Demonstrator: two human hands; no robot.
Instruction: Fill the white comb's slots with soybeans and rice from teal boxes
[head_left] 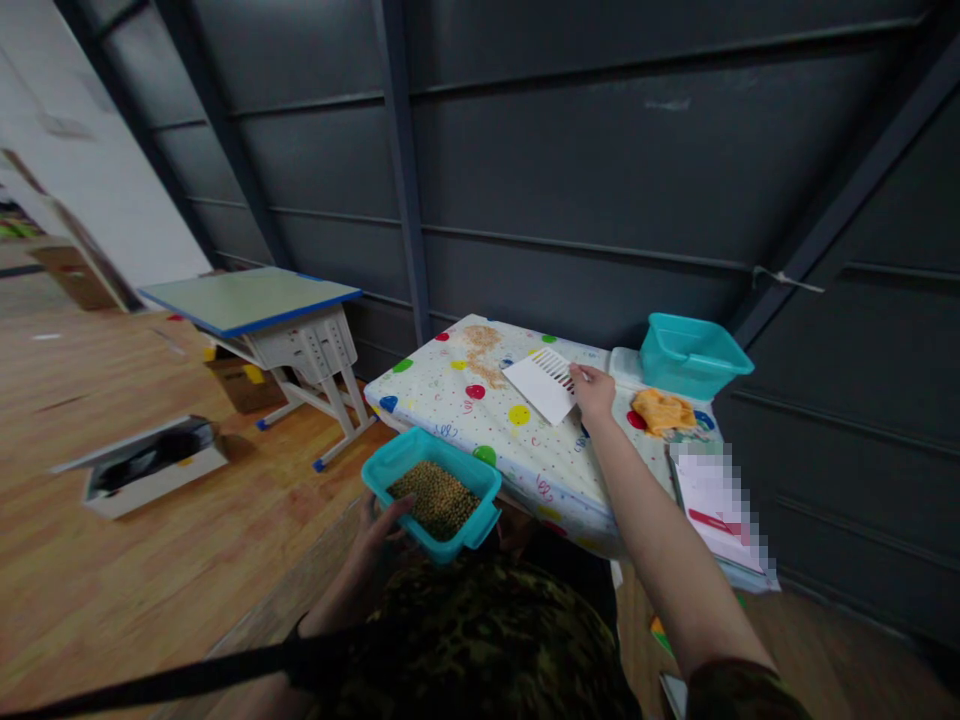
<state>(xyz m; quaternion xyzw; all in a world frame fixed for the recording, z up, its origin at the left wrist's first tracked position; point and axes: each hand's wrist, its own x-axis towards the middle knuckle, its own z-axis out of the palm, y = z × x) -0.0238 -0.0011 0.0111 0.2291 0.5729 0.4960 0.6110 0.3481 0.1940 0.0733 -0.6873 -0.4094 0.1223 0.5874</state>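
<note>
Dark wall [525, 170] behind a spotted table [442, 395], both hands occupied

Tan crumbs [484, 350] lie scattered toward the table's far left corner; a second tub [690, 368] stands toward the far right corner, with an orange rag [660, 411] just in front of it. Off the front edge, the left hand [381, 527] grips a turquoise tub [450, 453] of beans [439, 500], thumb over the rim. Above the table's middle, the right hand [592, 392] pinches a slotted white card [541, 387] by its right edge; whether the card touches the tablecloth, I cannot tell.

That tub probably feels weighty and smooth, its loose load apt to shift if tipped; the rim or end handle should give the surest hold. The card looks light, thin and fairly stiff, probably weakest between its slots, so its solid edge seems the better grip.
</note>
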